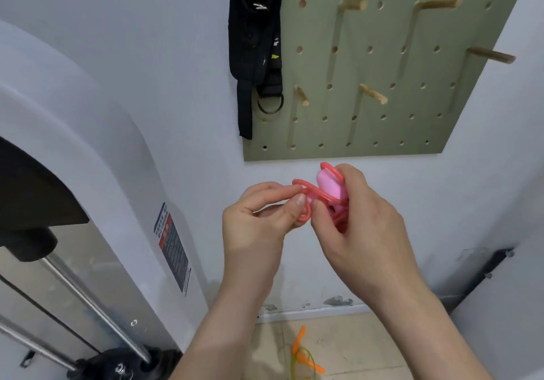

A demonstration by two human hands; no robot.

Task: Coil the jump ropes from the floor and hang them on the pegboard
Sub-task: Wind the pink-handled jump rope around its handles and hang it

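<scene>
1. The fingers (298, 203) of the left hand (259, 218) are curled, thumb and forefinger pinching a loop of the pink jump rope (315, 192).
2. The right hand (362, 223) has its fingers wrapped round the bundled cord and the pink handles (329, 185).
3. The rope is held in the air between both hands, just below the green pegboard (412, 120).
4. Wooden pegs (374, 94) stick out of the board; black straps (256, 41) hang at its left edge.
5. A second jump rope (306, 356), with orange handles and a yellow-green cord, lies on the floor (353, 344) by the wall.
6. A white gym machine (88, 144) stands to the left.
</scene>
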